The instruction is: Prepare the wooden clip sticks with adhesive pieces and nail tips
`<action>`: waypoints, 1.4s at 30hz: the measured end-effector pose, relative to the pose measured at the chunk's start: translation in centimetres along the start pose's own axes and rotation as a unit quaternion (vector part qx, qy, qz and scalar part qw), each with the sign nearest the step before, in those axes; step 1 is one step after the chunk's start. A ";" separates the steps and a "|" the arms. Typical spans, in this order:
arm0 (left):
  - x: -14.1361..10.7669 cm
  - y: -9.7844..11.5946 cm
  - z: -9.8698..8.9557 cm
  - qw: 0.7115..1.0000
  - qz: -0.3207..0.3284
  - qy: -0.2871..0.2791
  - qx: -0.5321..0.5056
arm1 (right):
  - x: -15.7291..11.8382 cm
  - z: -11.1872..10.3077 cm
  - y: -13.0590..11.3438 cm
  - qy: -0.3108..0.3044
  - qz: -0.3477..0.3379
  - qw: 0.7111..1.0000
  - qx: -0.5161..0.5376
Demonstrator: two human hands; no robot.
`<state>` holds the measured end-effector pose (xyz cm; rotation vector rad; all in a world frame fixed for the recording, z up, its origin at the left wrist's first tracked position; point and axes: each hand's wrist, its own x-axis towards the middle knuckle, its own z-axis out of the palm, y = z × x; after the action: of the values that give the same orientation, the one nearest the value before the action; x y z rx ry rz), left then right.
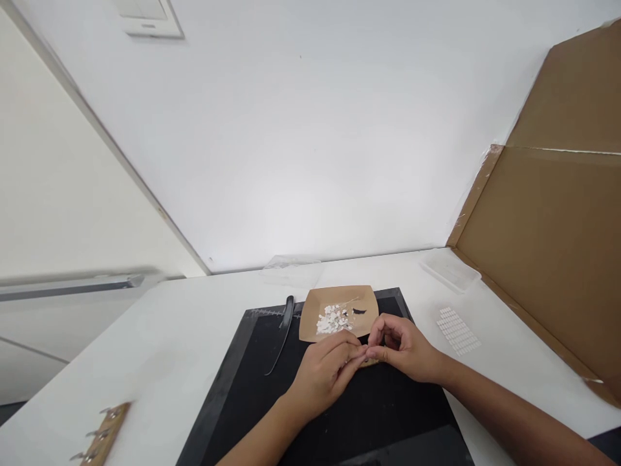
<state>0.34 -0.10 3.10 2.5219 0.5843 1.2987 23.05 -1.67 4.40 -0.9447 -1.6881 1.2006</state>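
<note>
Over the black mat (257, 401), my left hand (323, 369) and my right hand (407, 346) meet with their fingertips pinched together. Whatever sits between the fingers is too small and covered to make out. Below the fingertips shows the edge of a small tan piece with a dark spot (371, 362), mostly hidden by the hands. Just beyond them stands a brown paper tray (310, 301). It holds a heap of small white bits (332, 319) and a black scrap (359, 311).
A thin black curved tool (287, 314) lies left of the tray. On the white table (160, 349) are a wooden strip with metal clips (104, 433), a sheet of small white pieces (457, 330), a clear plastic box (451, 270) and a clear bag (291, 268). Cardboard (548, 246) stands at right.
</note>
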 end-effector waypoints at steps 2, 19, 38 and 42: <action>0.0 0.1 -0.1 1.000 -0.006 -0.003 -0.006 | 0.1 -0.2 -0.1 -0.008 -0.043 0.999 -0.013; -0.1 -0.1 -0.5 0.994 -0.036 -0.071 0.078 | -0.1 -0.6 0.7 -0.007 -0.130 0.976 -0.176; -0.4 -5.6 -7.3 0.728 -0.517 -0.192 0.407 | 0.7 -2.0 2.3 0.137 -0.039 0.985 -0.102; -0.8 -6.0 -7.4 0.734 -0.507 -0.205 0.403 | 0.8 -2.1 2.5 0.134 -0.033 0.983 -0.118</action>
<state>-7.54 5.12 4.44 2.1046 2.3103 0.0219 25.01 0.39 2.58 -1.1302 -1.6507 0.7992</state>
